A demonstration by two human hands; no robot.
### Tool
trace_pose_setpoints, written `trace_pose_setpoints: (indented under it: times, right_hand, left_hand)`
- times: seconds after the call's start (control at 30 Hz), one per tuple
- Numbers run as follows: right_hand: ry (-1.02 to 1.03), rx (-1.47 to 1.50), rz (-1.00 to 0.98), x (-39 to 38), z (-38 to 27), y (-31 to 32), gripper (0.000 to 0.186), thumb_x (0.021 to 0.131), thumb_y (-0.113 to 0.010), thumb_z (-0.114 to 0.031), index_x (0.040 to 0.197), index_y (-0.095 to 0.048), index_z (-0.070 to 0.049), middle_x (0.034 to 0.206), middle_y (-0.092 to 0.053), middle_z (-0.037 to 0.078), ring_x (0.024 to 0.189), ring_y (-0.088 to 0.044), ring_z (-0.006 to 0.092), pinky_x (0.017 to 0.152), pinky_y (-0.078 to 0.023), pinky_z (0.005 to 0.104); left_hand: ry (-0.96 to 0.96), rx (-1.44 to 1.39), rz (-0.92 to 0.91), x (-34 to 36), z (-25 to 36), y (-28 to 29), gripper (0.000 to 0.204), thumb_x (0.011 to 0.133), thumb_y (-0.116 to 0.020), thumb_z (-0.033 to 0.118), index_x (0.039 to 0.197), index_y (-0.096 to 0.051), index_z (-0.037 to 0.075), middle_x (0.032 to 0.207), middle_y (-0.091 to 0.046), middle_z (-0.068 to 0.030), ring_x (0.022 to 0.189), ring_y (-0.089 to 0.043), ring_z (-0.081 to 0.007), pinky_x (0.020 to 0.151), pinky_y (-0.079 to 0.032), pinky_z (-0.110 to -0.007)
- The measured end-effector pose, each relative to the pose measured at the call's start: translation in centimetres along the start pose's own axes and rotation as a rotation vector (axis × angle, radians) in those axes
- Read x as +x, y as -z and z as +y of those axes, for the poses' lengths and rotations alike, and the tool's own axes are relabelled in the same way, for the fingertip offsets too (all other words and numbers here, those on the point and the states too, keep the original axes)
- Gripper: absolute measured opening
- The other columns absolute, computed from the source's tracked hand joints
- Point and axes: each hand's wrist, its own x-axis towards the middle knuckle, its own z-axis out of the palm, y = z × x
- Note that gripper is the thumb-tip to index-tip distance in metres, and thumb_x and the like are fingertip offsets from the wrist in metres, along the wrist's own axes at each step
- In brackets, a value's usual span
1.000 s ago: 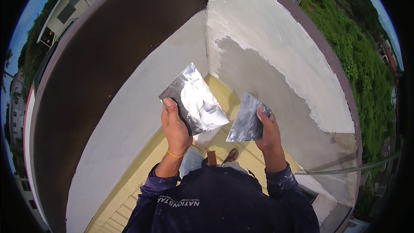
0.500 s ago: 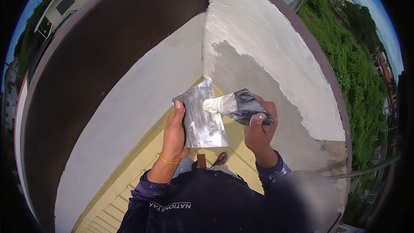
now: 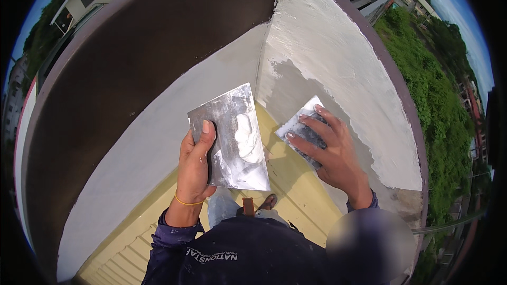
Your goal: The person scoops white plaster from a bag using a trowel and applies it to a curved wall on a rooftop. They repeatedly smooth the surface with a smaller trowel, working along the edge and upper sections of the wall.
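My left hand (image 3: 194,166) grips a flat metal putty plate (image 3: 223,119) by its left edge, thumb on top. A lumpy mound of white putty (image 3: 248,142) lies on the plate's right half, with white smears at its lower end. Off to the right, my right hand (image 3: 340,150) holds a thin rectangular scraper blade (image 3: 293,122), fingers spread over its back. White putty coats the scraper's far edge. Its tip is near the right-hand wall; contact cannot be made out. That wall bears rough white putty (image 3: 338,42) above a bare grey area (image 3: 293,84).
A grey wall band (image 3: 158,126) under a dark brown surface (image 3: 153,42) runs along the left, meeting the right wall in a corner. Below is a ribbed yellow roof (image 3: 288,179), where my sandalled foot (image 3: 268,202) shows. Green plants (image 3: 422,79) grow beyond the right wall's rim.
The scraper has come off the plate and moved right, turning so its back faces up. A thick putty lump now sits on the plate. My left hand has shifted slightly left with the plate.
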Motion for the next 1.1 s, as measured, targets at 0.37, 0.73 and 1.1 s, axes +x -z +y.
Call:
trace_pose_setpoints:
  times: [0.37, 0.73, 1.1]
  right_hand:
    - [0.206, 0.054, -0.089, 6.3, 0.3, -2.7, 0.059, 0.079, -0.065, -0.004, 0.133, -0.062, -0.028, 0.14, -0.052, 0.002, 0.131, -0.045, 0.0314, 0.098, -0.043, 0.0478]
    - [-1.151, 2.393, 0.317, 2.7, 12.7, -41.7, 0.043, 0.1, -0.055, -0.02, 0.14, -0.046, -0.005, 0.132, -0.057, 0.018, 0.119, -0.06, 0.0387, 0.093, -0.052, 0.0643]
    - [-1.254, 2.042, 0.602, 9.9, 28.0, -63.5, 0.05, 0.098, -0.055, -0.023, 0.143, -0.041, -0.005, 0.142, -0.05, 0.018, 0.128, -0.053, 0.0377, 0.101, -0.048, 0.0646]
  left_hand:
    - [-0.743, 0.53, 0.191, 4.9, 3.9, -1.4, 0.03, 0.102, -0.063, 0.03, 0.109, -0.063, 0.001, 0.099, -0.065, -0.0009, 0.097, -0.057, -0.008, 0.092, -0.044, -0.025]
    - [-0.002, 0.153, 0.541, 2.7, -13.1, 20.6, 0.043, 0.102, -0.056, 0.039, 0.128, -0.053, 0.004, 0.113, -0.063, -0.0061, 0.099, -0.063, -0.0168, 0.084, -0.053, -0.032]
    - [0.641, 0.643, 0.756, -14.3, -20.5, 38.5, 0.083, 0.093, -0.061, 0.044, 0.159, -0.023, 0.009, 0.165, -0.023, -0.0128, 0.153, -0.014, -0.0275, 0.125, -0.005, -0.043]
